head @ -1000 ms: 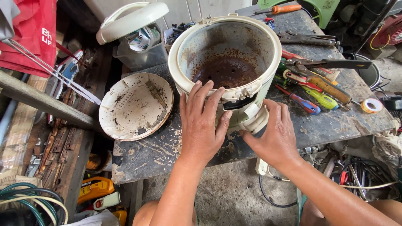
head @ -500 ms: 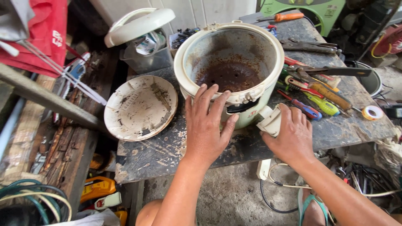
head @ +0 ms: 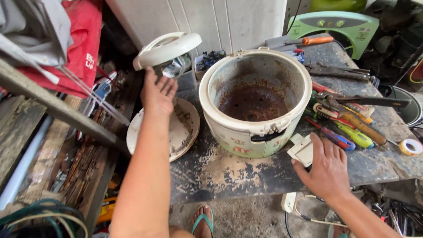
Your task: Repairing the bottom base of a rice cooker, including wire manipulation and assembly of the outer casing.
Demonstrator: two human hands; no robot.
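A dirty white rice cooker body with a rusty inside stands upright on the dark workbench. My left hand reaches out over a round, dirty metal plate lying left of the cooker, fingers apart, holding nothing. Just beyond that hand is a white cooker lid resting on a small box. My right hand lies on the bench to the right of the cooker, its fingers resting on a small white plastic part.
Screwdrivers and pliers lie in a heap at the right of the bench, with a roll of tape at its edge. A red cloth hangs at left over wooden planks. Cables lie on the floor below.
My left hand left the cooker's front and moved left toward the plate and lid. My right hand pulled the white part off the cooker and set it on the bench.
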